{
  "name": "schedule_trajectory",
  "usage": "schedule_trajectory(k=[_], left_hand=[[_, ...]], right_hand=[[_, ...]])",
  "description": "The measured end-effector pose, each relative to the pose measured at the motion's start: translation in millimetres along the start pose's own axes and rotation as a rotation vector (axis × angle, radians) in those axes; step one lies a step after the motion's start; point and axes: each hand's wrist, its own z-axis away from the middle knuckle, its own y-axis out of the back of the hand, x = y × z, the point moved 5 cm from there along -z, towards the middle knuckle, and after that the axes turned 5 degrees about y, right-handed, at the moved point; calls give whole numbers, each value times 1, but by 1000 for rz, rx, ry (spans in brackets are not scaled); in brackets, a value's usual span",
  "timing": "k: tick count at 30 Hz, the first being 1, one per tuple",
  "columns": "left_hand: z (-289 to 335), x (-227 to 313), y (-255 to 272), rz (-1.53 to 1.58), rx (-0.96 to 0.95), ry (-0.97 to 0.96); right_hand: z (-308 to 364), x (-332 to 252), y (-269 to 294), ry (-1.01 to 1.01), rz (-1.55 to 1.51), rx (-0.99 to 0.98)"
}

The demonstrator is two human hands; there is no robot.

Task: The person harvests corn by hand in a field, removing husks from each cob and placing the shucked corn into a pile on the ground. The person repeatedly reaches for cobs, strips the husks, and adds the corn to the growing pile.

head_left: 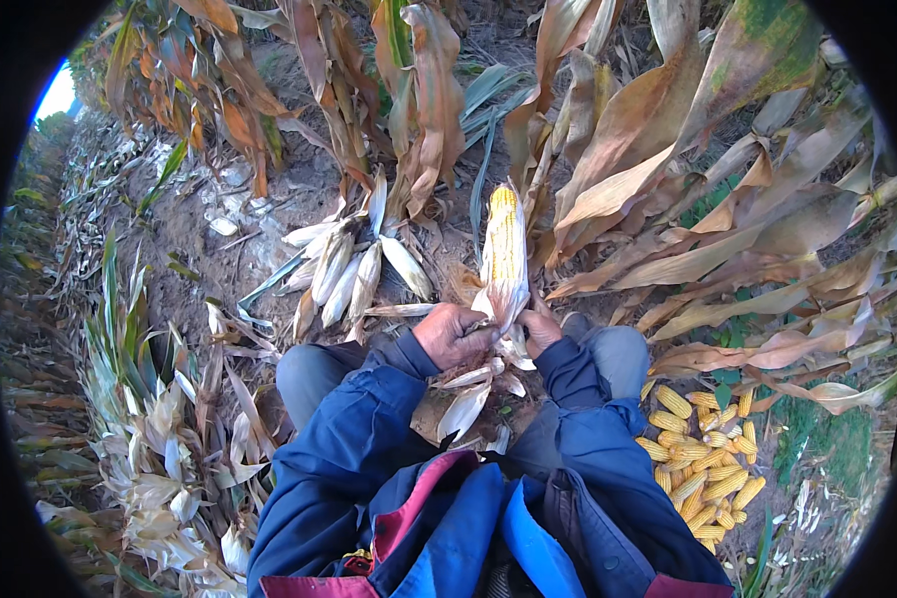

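An ear of corn [505, 239] stands out ahead of my knees, tip pointing away from me. Its yellow kernels are bare at the top, while pale husk [504, 295] still wraps the lower part. My left hand [455, 337] is closed on the husk at the ear's base, fingers curled and pinched. From the other side my right hand [540, 327] grips the ear low down; some of its fingers are hidden behind the husk. Loose peeled husk leaves [465, 409] hang and lie below both hands, between my legs.
To my right lies a pile of husked yellow corn ears [706, 463]. Several ears still in pale husks [344, 269] lie ahead on the left. A heap of stripped husks [169, 468] spreads at my left. Dry corn stalks and leaves [658, 130] crowd the far and right sides.
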Motion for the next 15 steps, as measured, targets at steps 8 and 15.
schedule_trajectory(k=[8, 15], left_hand=[[-9, -12, -16, -231, -65, -166], [-12, -14, -69, -362, -228, -281]], right_hand=[[3, -15, -12, -64, -439, 101], [2, 0, -16, -88, -394, 89]])
